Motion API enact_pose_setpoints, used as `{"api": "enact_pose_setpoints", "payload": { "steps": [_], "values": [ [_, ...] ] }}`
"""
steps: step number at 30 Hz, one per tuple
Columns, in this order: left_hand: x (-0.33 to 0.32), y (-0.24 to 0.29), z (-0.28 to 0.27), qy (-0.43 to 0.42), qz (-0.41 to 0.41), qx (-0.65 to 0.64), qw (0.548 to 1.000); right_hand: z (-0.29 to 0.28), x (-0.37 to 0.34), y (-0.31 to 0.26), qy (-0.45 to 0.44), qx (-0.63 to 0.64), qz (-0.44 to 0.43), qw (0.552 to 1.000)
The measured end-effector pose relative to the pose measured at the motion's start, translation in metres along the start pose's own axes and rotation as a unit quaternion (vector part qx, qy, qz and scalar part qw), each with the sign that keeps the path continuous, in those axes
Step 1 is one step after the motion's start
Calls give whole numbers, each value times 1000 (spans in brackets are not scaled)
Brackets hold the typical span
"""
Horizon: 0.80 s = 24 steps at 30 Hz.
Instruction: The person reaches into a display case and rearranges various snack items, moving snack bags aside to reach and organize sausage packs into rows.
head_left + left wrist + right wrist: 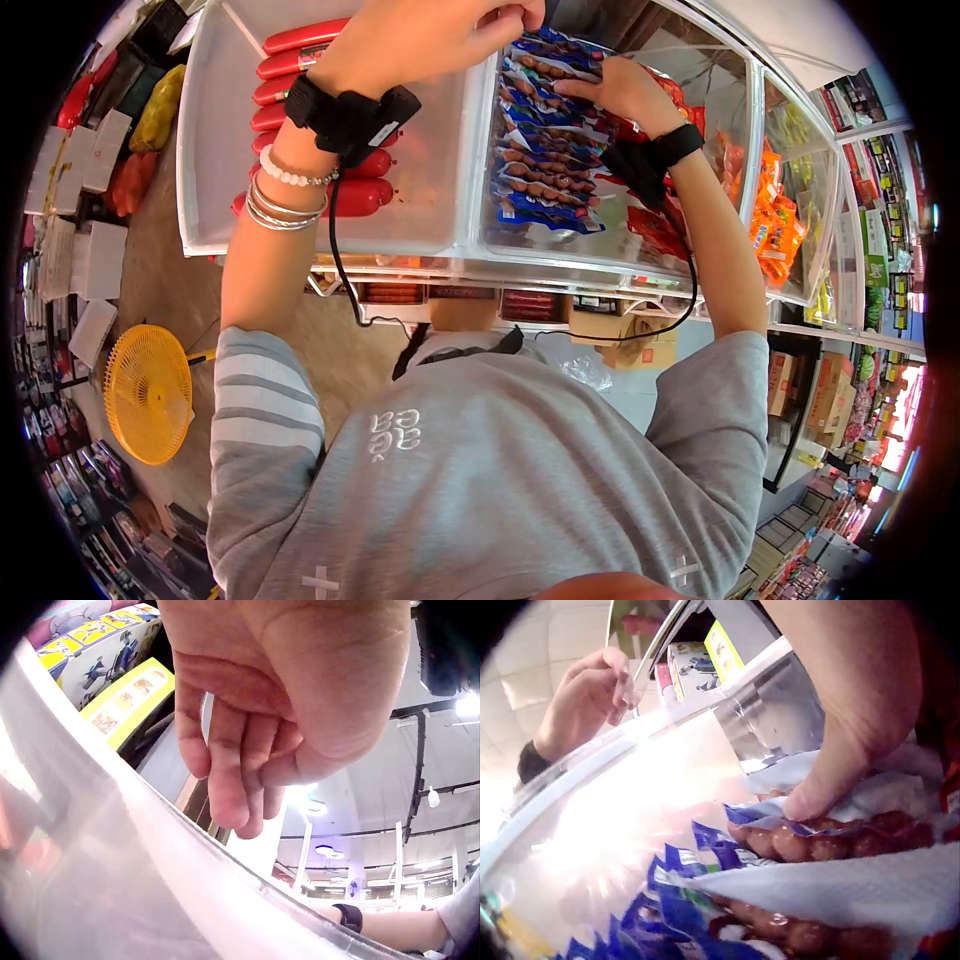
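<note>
My left hand (450, 35) hangs over the far side of the freezer bins with its fingers loosely bent and nothing held. In the left wrist view the fingers (229, 802) point down above a clear bin edge. My right hand (638, 95) reaches into the middle bin, over a row of blue packets of small brown sausages (545, 150). Its thumb (802, 806) touches the top of one sausage packet (787, 840) in the right wrist view. The other fingers of that hand are hidden, so I cannot tell whether they grip the packet.
Large red sausages (355, 197) lie in the left bin (430, 180). Red packets (655, 232) lie right of the blue ones. Orange packets (775, 225) fill a bin further right. A yellow fan (148, 393) stands on the floor at left. Cables hang from both wrists.
</note>
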<state>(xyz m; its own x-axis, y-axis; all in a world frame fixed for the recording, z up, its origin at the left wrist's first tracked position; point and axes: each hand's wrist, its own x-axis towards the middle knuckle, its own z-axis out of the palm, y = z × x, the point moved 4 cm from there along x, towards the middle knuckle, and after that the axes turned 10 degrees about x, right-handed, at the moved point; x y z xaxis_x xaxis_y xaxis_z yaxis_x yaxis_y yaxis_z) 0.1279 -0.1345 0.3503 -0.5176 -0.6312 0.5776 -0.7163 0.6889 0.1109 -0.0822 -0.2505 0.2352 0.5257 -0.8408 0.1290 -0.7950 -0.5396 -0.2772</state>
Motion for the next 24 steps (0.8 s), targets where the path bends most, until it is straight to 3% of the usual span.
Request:
{"api": "enact_pose_setpoints", "payload": {
  "steps": [1, 2, 3, 5, 6, 7, 9, 11, 16, 19, 20, 21, 23, 24],
  "values": [
    [-1, -1, 2, -3, -4, -2, 1000, -1, -1, -2, 14, 7, -6, 1000],
    [-2, -4, 5, 6, 9, 0, 1000, -25, -16, -30, 1, -102, 5, 995],
    [0, -4, 5, 22, 27, 0, 999, -34, -25, -37, 1, -102, 5, 995],
    [-1, -4, 4, 24, 23, 2, 999, -46, -34, -52, 60, -128, -60, 988],
    [0, -5, 4, 12, 13, -16, 1000, -51, -34, -62, 4, -138, -2, 990],
    [1, -7, 4, 0, -1, -33, 999, -43, -29, -65, 3, -138, -6, 990],
    [0, -9, 7, 13, 7, -28, 1000, 1, -26, -71, -178, 3, -112, 978],
    [1, -9, 7, 21, 22, -24, 999, 18, -35, -75, -111, -2, -132, 985],
    [1, -10, 5, 19, -4, -33, 999, -15, -50, -96, -144, -31, -147, 978],
    [1, -9, 4, 15, 5, 3, 1000, 17, -69, -112, -304, 13, -238, 922],
    [0, -10, 5, 13, 4, 3, 1000, 36, -73, -107, -262, 36, -246, 933],
    [0, -10, 6, 15, 10, 8, 1000, 34, -72, -111, -261, 38, -244, 933],
    [3, -7, 7, 20, 21, 8, 1000, 28, -66, -113, -315, 68, -125, 938],
    [2, -6, 6, 12, 6, -3, 1000, 26, -67, -111, -318, 65, -153, 933]
  ]
}}
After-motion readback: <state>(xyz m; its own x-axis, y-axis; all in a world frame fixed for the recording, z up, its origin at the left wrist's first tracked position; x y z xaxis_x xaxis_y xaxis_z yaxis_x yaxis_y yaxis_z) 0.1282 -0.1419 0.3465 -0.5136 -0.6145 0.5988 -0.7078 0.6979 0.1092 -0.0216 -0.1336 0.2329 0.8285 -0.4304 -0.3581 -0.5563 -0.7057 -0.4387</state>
